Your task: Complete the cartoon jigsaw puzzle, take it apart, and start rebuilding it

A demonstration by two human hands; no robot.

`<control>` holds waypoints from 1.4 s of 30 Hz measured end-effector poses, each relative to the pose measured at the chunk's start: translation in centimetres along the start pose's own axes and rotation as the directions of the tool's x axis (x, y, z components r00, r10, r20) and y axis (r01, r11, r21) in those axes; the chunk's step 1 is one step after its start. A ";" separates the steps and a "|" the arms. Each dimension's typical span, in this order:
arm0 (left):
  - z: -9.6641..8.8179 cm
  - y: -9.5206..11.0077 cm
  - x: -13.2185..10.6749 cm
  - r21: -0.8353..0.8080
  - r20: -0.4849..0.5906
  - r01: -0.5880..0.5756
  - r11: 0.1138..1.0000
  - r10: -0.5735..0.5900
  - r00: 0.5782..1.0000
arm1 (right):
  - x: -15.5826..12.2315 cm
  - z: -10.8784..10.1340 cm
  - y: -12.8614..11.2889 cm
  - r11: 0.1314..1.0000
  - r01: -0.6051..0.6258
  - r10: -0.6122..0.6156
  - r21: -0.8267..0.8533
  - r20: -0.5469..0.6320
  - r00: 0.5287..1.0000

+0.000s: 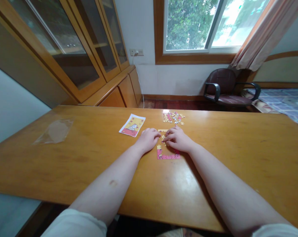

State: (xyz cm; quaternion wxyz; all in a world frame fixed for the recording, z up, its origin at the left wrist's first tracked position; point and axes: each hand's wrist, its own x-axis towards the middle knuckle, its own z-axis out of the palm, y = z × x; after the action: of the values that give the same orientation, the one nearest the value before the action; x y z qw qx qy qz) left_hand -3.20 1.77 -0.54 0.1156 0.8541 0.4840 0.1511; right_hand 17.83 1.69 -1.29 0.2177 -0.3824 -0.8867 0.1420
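A partly joined jigsaw puzzle (168, 157) lies on the table between my hands, with a pink lower border and a yellow strip (162, 130) at its top. My left hand (149, 139) rests at the puzzle's left side, its fingers curled and close together; whatever is under the fingertips is hidden. Over the right part of the frame, my right hand (178, 139) reaches left, thumb and fingers bent around a small yellow puzzle piece (163, 137). Part of the puzzle's right side is covered by this hand.
Loose puzzle pieces (173, 117) form a pile beyond my right hand. A picture card (132, 125) with a white animal on yellow and pink lies to the left. Farther left is a clear plastic bag (55, 131). An armchair (223, 87) stands behind the wooden table (238, 148).
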 end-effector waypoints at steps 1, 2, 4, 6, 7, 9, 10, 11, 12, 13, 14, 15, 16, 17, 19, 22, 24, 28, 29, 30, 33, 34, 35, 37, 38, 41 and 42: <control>0.0 0.0 0.0 0.006 -0.004 -0.011 1.000 0.011 1.000 | 0.0 0.0 0.1 1.000 -0.002 0.002 0.009 0.002 1.000; 0.1 0.0 0.0 0.014 -0.005 -0.027 1.000 0.027 1.000 | 0.0 0.0 0.2 1.000 -0.002 0.002 0.016 0.002 1.000; 0.3 0.0 -0.1 0.028 0.008 -0.052 0.998 0.052 0.999 | 0.0 -0.1 0.3 1.000 0.003 -0.003 0.024 -0.002 1.000; 0.3 0.0 -0.1 0.037 0.016 -0.046 0.998 0.045 0.999 | 0.1 -0.1 0.3 1.000 0.010 -0.010 0.022 -0.013 1.000; 0.3 0.0 -0.1 0.038 0.012 -0.036 0.999 0.035 0.999 | 0.1 0.0 0.4 1.000 0.008 -0.008 0.017 -0.021 1.000; 0.2 0.1 0.0 0.033 -0.003 -0.022 0.999 0.022 1.000 | 0.1 0.0 0.4 1.000 -0.003 0.003 0.002 -0.038 0.999; 0.1 0.1 0.0 0.028 -0.011 -0.019 0.999 0.019 1.000 | 0.1 0.1 0.4 1.000 -0.008 0.008 -0.005 -0.047 0.999; 0.0 0.2 0.0 0.024 -0.017 -0.016 1.000 0.017 1.000 | 0.1 0.1 0.5 1.000 -0.010 0.009 -0.011 -0.056 0.998; -0.1 0.2 0.0 0.020 -0.021 -0.013 1.000 0.014 1.000 | 0.1 0.1 0.5 1.000 -0.007 0.006 -0.015 -0.068 0.998; -0.2 0.2 0.0 0.019 -0.025 -0.009 1.000 0.009 1.000 | 0.1 0.2 0.5 1.000 -0.002 0.001 -0.019 -0.081 0.997; -0.2 0.2 -0.1 0.019 -0.029 -0.004 1.000 0.004 1.000 | 0.2 0.2 0.5 1.000 0.005 -0.007 -0.022 -0.094 0.996; -0.2 0.2 -0.1 0.022 -0.028 -0.002 1.000 0.002 1.000 | 0.2 0.2 0.5 1.000 0.012 -0.015 -0.024 -0.105 0.994; -0.2 0.2 -0.1 0.025 -0.023 -0.004 1.000 0.004 1.000 | 0.2 0.2 0.5 1.000 0.020 -0.023 -0.024 -0.111 0.994; -0.2 0.2 -0.1 0.027 -0.017 -0.009 1.000 0.010 1.000 | 0.2 0.2 0.5 0.999 0.026 -0.029 -0.024 -0.114 0.993; -0.1 0.2 -0.1 0.031 0.000 -0.022 0.999 0.022 1.000 | 0.2 0.2 0.5 0.999 0.034 -0.036 -0.022 -0.110 0.993; 0.0 0.3 -0.1 0.041 0.008 -0.018 0.999 0.018 1.000 | 0.3 0.3 0.5 0.999 0.031 -0.033 -0.020 -0.106 0.994; -0.1 0.4 -0.1 0.047 0.000 0.003 0.999 -0.003 1.000 | 0.3 0.3 0.6 0.999 0.030 -0.031 -0.020 -0.106 0.994; -0.5 0.4 0.0 0.062 -0.011 0.070 0.996 -0.069 0.998 | 0.3 0.3 0.6 0.999 0.025 -0.027 -0.022 -0.103 0.994; -0.6 0.3 0.0 0.074 -0.017 0.094 0.993 -0.093 0.996 | 0.3 0.3 0.6 0.999 0.024 -0.026 -0.023 -0.098 0.995; -0.8 0.2 0.0 0.091 -0.023 0.119 0.989 -0.117 0.993 | 0.3 0.2 0.5 0.999 0.023 -0.025 -0.024 -0.092 0.995; -1.2 0.0 -0.3 0.165 -0.010 0.139 0.976 -0.139 0.990 | 0.3 0.2 0.4 0.999 0.015 -0.017 -0.033 -0.066 0.998; -1.4 -0.1 -0.5 0.191 0.014 0.124 0.974 -0.129 0.992 | 0.3 0.2 0.3 0.999 0.006 -0.008 -0.040 -0.054 0.999; -1.5 -0.1 -0.6 0.213 0.044 0.107 0.971 -0.119 0.992 | 0.3 0.2 0.2 0.999 -0.006 0.004 -0.047 -0.038 0.999; -1.7 -0.1 -0.9 0.243 0.098 0.081 0.967 -0.107 0.989 | 0.2 0.2 -0.1 0.997 -0.042 0.042 -0.063 0.000 0.999; -1.8 -0.1 -0.9 0.250 0.115 0.078 0.965 -0.109 0.987 | 0.1 0.2 -0.3 0.996 -0.062 0.063 -0.069 0.020 0.998; -2.1 0.1 -0.9 0.256 0.137 0.085 0.963 -0.123 0.983 | 0.0 0.2 -0.7 0.991 -0.104 0.110 -0.079 0.072 0.991; -2.2 0.1 -0.9 0.256 0.140 0.089 0.962 -0.128 0.982 | 0.0 0.2 -0.8 0.991 -0.110 0.116 -0.079 0.087 0.989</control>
State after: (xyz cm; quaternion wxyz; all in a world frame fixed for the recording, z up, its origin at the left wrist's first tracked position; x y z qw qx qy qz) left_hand -4.35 1.07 1.41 0.0531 0.8431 0.5348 0.0154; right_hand 17.25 1.17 -1.10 0.1541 -0.4330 -0.8773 0.1384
